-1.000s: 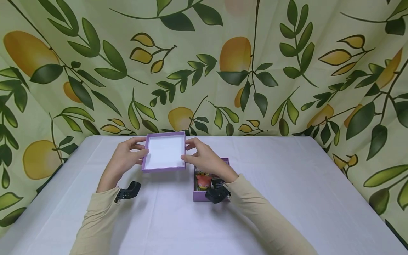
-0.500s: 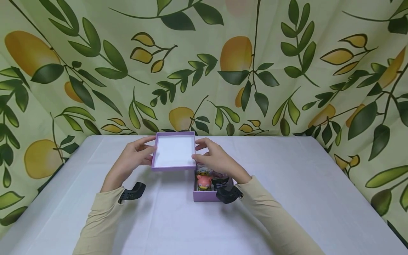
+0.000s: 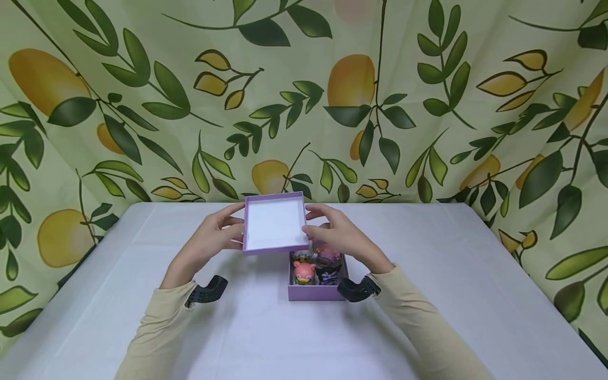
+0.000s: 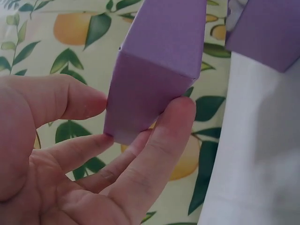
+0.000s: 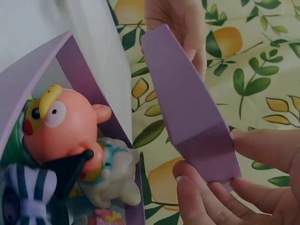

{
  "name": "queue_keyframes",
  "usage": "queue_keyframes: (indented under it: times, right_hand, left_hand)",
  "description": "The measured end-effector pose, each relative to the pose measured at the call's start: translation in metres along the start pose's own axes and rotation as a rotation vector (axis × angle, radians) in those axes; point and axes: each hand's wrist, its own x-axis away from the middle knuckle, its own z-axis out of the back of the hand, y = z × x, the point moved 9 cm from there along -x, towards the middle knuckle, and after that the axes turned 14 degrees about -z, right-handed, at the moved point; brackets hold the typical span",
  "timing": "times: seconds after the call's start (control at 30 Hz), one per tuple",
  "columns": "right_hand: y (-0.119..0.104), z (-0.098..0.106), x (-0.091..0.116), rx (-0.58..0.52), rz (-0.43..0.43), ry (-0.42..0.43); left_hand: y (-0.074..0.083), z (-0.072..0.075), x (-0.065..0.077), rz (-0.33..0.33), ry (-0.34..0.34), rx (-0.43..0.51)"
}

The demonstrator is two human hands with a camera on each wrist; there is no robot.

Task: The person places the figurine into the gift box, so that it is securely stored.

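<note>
A square purple box lid, white inside, is held up above the table, its inner side facing the head camera. My left hand pinches its left side between thumb and fingers. On the lid's right side, my right hand does likewise. Below and slightly right of the lid stands the purple box, uncovered. Inside it sit several toy figures, among them a pink figure with a yellow beak-like mouth and a dark figure with a striped bow. The lid hides the box's back left part.
A white cloth covers the table. Behind it hangs a curtain printed with fruit and leaves. Black wrist cameras are strapped to the left wrist and right wrist.
Both hands have carried the lid to the right, from left of the box to partly over its back. More of the figures now show, as the right wrist has moved off them.
</note>
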Motion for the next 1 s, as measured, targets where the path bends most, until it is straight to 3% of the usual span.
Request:
queue_keyframes:
  times: [0.2,0.37,0.63,1.0]
  right_hand:
    - [0.007,0.008,0.005,-0.034,-0.026,-0.014]
    - [0.010,0.016,0.007,-0.073,-0.022,-0.018]
    - [0.012,0.032,0.011,-0.074,0.002,0.048]
    - [0.018,0.047,0.009,-0.076,0.033,0.121]
  left_hand:
    - [0.002,-0.008,-0.002,-0.002,0.026,-0.002]
    - [0.008,-0.013,-0.006,-0.047,0.076,-0.017]
    - [0.019,-0.020,-0.013,-0.151,0.125,-0.009]
    - [0.030,-0.031,-0.028,-0.200,0.131,-0.003]
